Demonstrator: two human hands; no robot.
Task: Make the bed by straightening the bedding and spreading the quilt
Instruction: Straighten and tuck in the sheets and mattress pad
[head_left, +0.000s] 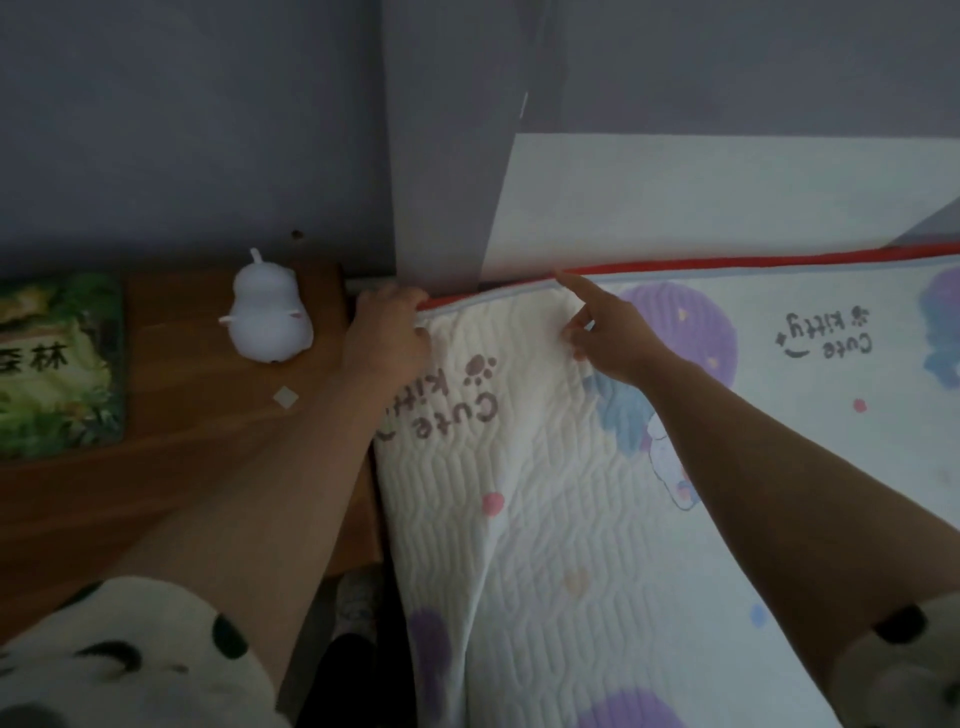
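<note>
Plainly, left grip (387, 332) clutches the quilt (545, 467) corner; right grip (605, 338) lays a forefinger on its hem, pinch unclear.

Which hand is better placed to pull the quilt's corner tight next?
Probably the left hand: it grips the quilt right at its corner, beside the wooden table. The right hand points one straight finger at the red edge, farther along.
</note>
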